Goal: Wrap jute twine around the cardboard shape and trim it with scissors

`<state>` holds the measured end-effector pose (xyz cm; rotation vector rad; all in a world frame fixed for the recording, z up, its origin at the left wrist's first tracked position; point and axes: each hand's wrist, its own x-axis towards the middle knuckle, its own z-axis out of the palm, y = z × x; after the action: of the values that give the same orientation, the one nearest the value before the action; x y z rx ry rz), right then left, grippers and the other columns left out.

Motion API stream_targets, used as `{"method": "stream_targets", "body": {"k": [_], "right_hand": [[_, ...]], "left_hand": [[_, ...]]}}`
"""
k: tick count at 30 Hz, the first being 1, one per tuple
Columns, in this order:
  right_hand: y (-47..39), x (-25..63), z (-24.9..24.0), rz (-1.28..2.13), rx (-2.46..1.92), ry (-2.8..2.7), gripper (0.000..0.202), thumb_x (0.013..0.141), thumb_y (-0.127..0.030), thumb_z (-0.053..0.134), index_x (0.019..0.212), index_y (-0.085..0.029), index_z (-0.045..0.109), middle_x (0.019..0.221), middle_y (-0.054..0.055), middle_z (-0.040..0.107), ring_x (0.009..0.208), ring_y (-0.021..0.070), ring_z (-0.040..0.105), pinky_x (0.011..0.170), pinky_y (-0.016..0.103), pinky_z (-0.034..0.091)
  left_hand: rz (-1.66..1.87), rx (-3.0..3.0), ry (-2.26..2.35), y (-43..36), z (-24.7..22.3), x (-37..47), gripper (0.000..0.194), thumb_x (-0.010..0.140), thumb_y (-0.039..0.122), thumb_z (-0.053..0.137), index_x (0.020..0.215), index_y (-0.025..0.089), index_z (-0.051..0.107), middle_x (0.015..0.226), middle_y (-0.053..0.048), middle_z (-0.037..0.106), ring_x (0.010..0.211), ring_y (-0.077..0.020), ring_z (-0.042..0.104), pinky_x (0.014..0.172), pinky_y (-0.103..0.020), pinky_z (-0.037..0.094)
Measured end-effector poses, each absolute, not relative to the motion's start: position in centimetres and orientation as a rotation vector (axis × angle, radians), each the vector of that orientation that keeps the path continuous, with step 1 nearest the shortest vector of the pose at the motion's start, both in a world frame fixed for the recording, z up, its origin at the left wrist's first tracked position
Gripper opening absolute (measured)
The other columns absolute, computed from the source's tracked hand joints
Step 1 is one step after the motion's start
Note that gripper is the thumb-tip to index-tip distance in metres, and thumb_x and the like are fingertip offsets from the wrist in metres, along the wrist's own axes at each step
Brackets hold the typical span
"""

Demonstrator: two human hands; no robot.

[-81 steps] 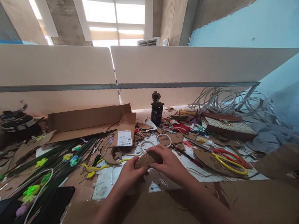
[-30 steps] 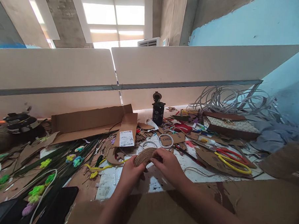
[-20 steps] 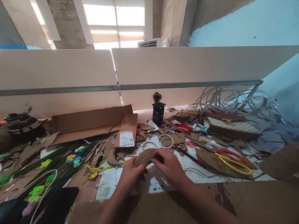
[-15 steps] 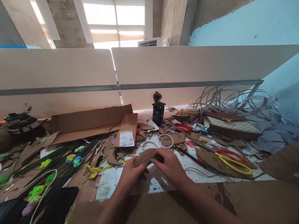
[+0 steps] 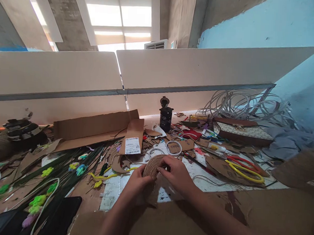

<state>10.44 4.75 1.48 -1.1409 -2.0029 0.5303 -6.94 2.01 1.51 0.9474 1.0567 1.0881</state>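
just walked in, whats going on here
A person holds a curved, cord-covered piece in both hands. The left hand grips its near left part; the right hand has its fingers at the right edge. Around them, the cluttered work surface bears folded cardboard and an upright dark bottle with its lid open.

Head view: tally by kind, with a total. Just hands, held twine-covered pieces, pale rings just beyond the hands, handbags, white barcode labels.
Hands: 2 (left hand, right hand)
Twine-covered piece, held: 1
Pale rings: 2 (white ring, grey ring)
Handbag: 1
White barcode label: 1
Total: 7
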Motion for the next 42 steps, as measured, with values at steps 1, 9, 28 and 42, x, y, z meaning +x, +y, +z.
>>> {"method": "stream_targets", "body": {"k": [1,9,28,42], "right_hand": [[4.69,10.38,1.5,0.535,-1.139,-2.005,0.016,0.084,-0.008,0.068,0.077,-0.02,0.059,0.084,0.001,0.063,0.081,0.0189,0.06,0.073,0.029,0.042],[4.29,10.47,2.19,0.591,-1.083,-2.019,0.011,0.085,-0.008,0.067,0.083,-0.019,0.067,0.089,0.002,0.069,0.085,0.0194,0.064,0.077,0.03,0.045],[3.92,10.51,1.99,0.397,-1.176,-2.032,0.014,0.084,-0.009,0.064,0.078,-0.021,0.059,0.086,0.001,0.065,0.08,0.0195,0.062,0.072,0.028,0.043],[3.85,10.58,2.39,0.433,-1.126,-2.081,0.015,0.086,-0.008,0.065,0.089,-0.022,0.07,0.093,0.003,0.073,0.088,0.0212,0.067,0.08,0.031,0.047]], "left_hand": [[1.09,0.951,1.076,2.07,1.54,-6.9,0.041,0.052,0.021,0.079,0.092,0.015,0.075,0.076,-0.003,0.074,0.063,-0.0175,0.062,0.059,-0.025,0.047],[1.097,0.924,1.175,2.23,1.8,-6.59,0.04,0.055,0.032,0.08,0.09,0.013,0.072,0.074,-0.004,0.073,0.064,-0.018,0.063,0.06,-0.025,0.047],[1.158,0.822,1.151,2.03,1.64,-6.42,0.038,0.051,0.026,0.076,0.086,0.014,0.072,0.057,0.004,0.064,0.049,-0.0116,0.052,0.049,-0.021,0.038],[1.151,0.836,1.218,2.11,1.32,-6.5,0.034,0.055,0.03,0.081,0.083,0.012,0.073,0.064,-0.001,0.069,0.056,-0.0146,0.058,0.055,-0.023,0.043]]}}
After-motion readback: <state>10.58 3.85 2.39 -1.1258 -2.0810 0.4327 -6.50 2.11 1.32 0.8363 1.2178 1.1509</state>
